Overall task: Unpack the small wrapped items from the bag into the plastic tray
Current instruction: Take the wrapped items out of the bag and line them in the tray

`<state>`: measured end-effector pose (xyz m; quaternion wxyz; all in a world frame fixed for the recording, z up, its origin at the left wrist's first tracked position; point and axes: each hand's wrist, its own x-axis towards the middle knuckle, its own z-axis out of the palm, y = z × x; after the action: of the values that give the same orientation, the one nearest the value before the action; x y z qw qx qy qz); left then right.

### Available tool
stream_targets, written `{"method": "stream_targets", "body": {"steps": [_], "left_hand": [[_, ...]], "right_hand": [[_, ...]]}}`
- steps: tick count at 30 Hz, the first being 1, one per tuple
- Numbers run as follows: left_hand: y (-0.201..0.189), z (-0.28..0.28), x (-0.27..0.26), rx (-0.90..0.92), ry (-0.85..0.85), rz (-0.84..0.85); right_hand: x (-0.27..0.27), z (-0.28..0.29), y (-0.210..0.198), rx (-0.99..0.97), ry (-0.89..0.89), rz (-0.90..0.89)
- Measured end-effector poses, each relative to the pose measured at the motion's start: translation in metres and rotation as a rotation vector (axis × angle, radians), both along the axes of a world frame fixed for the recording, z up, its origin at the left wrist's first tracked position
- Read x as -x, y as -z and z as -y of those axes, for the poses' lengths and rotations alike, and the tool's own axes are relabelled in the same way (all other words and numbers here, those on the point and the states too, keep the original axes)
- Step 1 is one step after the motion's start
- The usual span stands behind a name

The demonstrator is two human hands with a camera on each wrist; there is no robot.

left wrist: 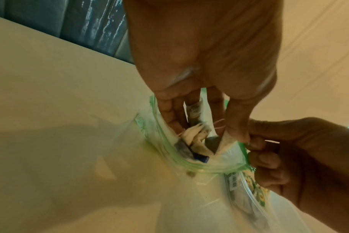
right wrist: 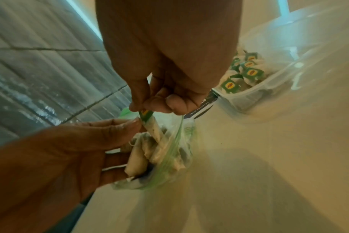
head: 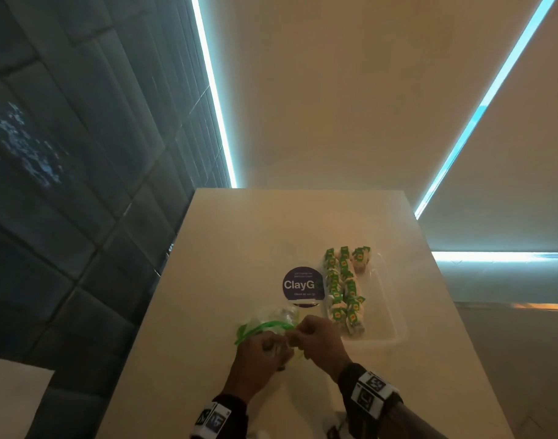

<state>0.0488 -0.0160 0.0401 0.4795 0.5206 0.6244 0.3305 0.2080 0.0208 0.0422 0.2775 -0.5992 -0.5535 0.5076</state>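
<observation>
A clear zip bag (head: 271, 321) with a green seal lies on the pale table, mouth towards me. My left hand (head: 265, 346) grips the bag (left wrist: 219, 162) at its mouth, fingers inside and thumb on the rim. Between thumb and forefinger my right hand (right wrist: 147, 108) pinches the green tag of one wrapped tea bag (right wrist: 151, 126), which stands half out of the bag (right wrist: 175, 149). More wrapped tea bags (right wrist: 135, 164) stay inside. The clear plastic tray (head: 395, 331) sits to the right, holding several green-tagged tea bags (head: 341, 286) along its left side.
A round purple sticker (head: 301, 285) lies flat on the table between bag and tray. A dark padded wall (head: 81, 217) runs along the table's left edge. The tray's right half (head: 379, 299) is bare. Small tagged items (head: 334, 430) lie at the near edge.
</observation>
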Motion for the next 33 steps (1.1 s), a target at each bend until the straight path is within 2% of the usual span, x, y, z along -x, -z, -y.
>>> {"method": "stream_targets", "body": {"steps": [4,7,11,14,17,24,28,33], "left_hand": [[-0.001,-0.001,-0.003,-0.018,-0.072,0.027],[0.002,-0.002,-0.002,0.007,-0.063,0.042],[0.004,-0.003,0.002,0.008,-0.037,0.037],[0.007,-0.004,0.004,0.018,-0.031,0.036],[0.009,-0.004,0.007,0.050,-0.049,0.071],[0.018,0.001,0.018,0.161,-0.120,0.239],[0.014,0.004,0.019,0.186,-0.157,0.317],[0.001,0.010,0.017,0.185,-0.155,0.306]], "right_hand": [[-0.001,0.003,-0.008,0.088,0.031,-0.141],[-0.005,0.004,-0.009,0.120,-0.026,-0.193],[-0.011,0.003,-0.009,0.057,-0.128,-0.128],[-0.011,0.001,-0.008,0.014,-0.142,-0.056],[-0.012,0.002,-0.007,0.023,-0.084,-0.048],[-0.018,0.000,-0.004,0.068,0.156,-0.276],[-0.019,-0.001,-0.005,0.096,0.176,-0.340],[-0.020,-0.002,-0.010,0.176,0.145,-0.469]]}}
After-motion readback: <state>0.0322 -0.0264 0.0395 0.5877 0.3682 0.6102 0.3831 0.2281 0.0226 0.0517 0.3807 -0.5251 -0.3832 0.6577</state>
